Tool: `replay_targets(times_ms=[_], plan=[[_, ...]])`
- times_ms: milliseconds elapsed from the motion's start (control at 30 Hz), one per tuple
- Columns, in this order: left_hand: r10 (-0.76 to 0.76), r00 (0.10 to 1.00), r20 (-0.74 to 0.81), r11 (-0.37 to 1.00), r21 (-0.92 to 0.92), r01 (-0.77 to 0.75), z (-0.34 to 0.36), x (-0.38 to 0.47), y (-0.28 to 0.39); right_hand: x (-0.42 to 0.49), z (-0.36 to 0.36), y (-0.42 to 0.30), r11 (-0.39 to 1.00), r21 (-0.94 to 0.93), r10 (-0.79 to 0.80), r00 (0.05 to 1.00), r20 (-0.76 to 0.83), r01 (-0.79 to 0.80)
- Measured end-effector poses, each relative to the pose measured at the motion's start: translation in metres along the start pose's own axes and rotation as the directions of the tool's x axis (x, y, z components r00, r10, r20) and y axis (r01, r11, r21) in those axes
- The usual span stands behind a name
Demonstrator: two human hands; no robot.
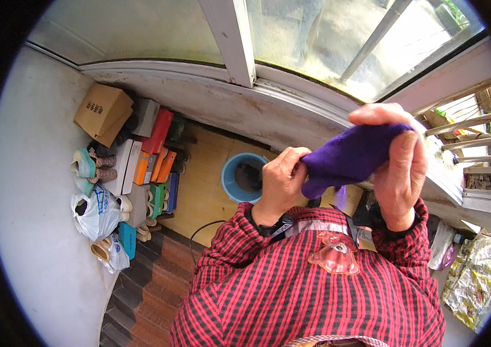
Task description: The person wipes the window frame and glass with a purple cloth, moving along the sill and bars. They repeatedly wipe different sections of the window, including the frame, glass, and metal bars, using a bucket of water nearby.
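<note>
A dark purple cloth (345,156), sock-like in shape, is stretched between my two hands near the window. My left hand (282,184) pinches its left end between thumb and curled fingers. At the other end, my right hand (403,169) grips the fabric, with the thumb in front and fingers along the top. A short flap of the cloth hangs down beside my left fingers. Below and left of my hands, a light blue plastic bucket (229,184) stands on the floor with something dark in it, too shadowed to make out.
Shoe boxes (139,167), a brown paper bag (103,112), a white plastic bag (98,212) and shoes are piled along the left wall. A sliding window frame (241,43) rises ahead. Metal bars (471,130) are at right, above a crinkled foil-like sheet (479,273). Brown tiles (154,282) lie lower left.
</note>
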State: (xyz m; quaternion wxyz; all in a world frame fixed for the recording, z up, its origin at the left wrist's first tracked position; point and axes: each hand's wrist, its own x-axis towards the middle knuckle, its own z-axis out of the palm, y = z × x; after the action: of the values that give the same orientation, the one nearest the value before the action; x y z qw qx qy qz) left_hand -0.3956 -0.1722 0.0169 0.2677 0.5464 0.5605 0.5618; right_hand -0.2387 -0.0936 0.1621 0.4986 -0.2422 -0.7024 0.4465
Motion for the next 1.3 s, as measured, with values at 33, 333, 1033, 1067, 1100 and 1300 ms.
replay_targets(times_ms=[33,333,1033,1067,1100,1300], plan=[[-0.022,0.999,-0.026,1.000,-0.016,0.022,-0.007,-0.002,-0.001,-0.001,-0.010,0.000,0.995,-0.091,-0.038,0.999,0.012,0.039],[0.222,0.858,-0.463,0.928,0.369,-0.041,-0.054,0.054,0.004,-0.035,-0.014,0.032,0.926,-0.376,-0.007,0.997,0.081,0.037],[0.302,0.951,-0.070,0.646,0.749,-0.150,0.045,0.066,-0.028,-0.058,-0.052,0.075,0.941,-0.325,0.165,0.969,0.182,-0.099],[0.289,0.957,0.005,0.640,0.743,-0.197,0.071,0.061,-0.018,-0.063,-0.064,0.071,0.928,-0.358,0.171,0.972,0.160,-0.104],[0.229,0.969,0.090,0.630,0.746,-0.218,0.098,0.052,-0.007,-0.068,-0.074,0.067,0.921,-0.380,0.153,0.978,0.145,-0.088],[-0.048,0.999,0.022,0.755,-0.654,0.051,0.177,0.020,-0.001,-0.100,-0.117,0.031,0.974,-0.215,0.037,0.986,-0.165,-0.073]])
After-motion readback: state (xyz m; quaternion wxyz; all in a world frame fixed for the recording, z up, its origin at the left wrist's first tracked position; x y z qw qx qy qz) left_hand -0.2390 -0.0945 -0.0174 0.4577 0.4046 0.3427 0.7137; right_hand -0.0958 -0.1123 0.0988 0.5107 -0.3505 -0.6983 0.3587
